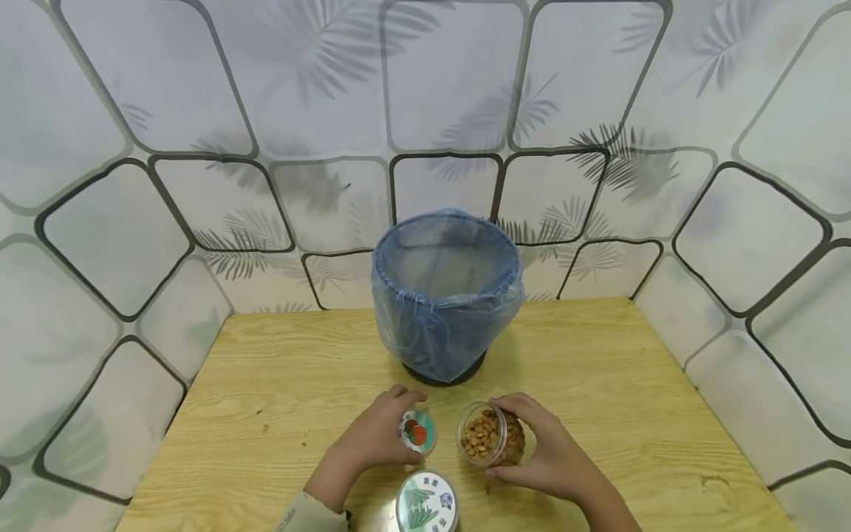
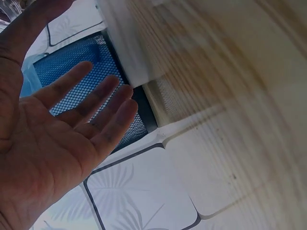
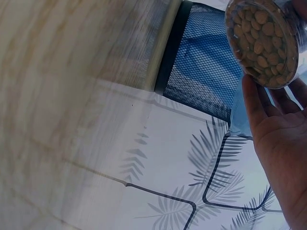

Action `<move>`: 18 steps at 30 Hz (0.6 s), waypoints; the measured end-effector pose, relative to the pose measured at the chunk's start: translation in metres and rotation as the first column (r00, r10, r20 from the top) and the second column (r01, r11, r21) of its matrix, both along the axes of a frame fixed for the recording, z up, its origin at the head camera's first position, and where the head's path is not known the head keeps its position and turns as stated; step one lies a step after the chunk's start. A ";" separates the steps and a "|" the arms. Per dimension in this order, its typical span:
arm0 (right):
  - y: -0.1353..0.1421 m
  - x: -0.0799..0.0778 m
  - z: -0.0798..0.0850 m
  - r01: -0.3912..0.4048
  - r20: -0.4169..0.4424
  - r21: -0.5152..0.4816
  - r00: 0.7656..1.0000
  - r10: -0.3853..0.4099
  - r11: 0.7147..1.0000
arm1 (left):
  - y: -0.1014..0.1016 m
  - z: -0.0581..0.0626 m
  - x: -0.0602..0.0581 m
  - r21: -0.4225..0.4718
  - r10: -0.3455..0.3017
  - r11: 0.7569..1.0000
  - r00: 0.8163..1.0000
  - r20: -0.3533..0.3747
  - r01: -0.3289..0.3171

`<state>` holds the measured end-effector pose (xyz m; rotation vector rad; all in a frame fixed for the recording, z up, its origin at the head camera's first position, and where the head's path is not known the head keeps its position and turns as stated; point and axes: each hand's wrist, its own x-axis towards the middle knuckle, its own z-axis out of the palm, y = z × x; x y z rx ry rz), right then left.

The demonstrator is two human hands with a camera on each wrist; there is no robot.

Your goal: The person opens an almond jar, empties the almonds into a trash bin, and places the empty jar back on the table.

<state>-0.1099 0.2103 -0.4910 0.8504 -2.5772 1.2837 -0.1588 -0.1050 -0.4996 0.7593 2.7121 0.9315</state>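
Nut jar (image 1: 508,437), right hand (image 1: 549,454) gripping! Short of the table's (image 1: 279,369) back edge, our left hand (image 1: 377,436), spread, flanks a tomato-printed lid (image 1: 418,433).

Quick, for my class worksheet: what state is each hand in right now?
Left hand: open, at the tomato-printed lid.
Right hand: closed, holding the tilted jar of nuts.

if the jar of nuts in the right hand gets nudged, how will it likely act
The jar could spill, as it is tilted and its mouth looks uncovered. Laid on its side, it would probably roll, since its wall looks round. It may feel fairly weighty for its size, with many nuts showing through the clear wall.
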 end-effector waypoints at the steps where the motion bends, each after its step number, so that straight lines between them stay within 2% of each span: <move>1: 0.000 0.000 0.000 0.000 0.001 0.000 1.000 0.000 1.000 | 0.000 0.000 0.000 0.002 0.004 1.000 1.000 -0.002 -0.004; 11: 0.000 0.000 0.002 -0.013 -0.007 -0.010 1.000 0.013 1.000 | 0.001 0.005 -0.002 0.050 0.040 0.998 0.997 -0.063 -0.037; 18: -0.001 0.000 0.000 -0.014 0.000 -0.010 1.000 0.014 1.000 | -0.001 0.005 -0.005 0.134 0.098 0.987 0.993 -0.064 -0.088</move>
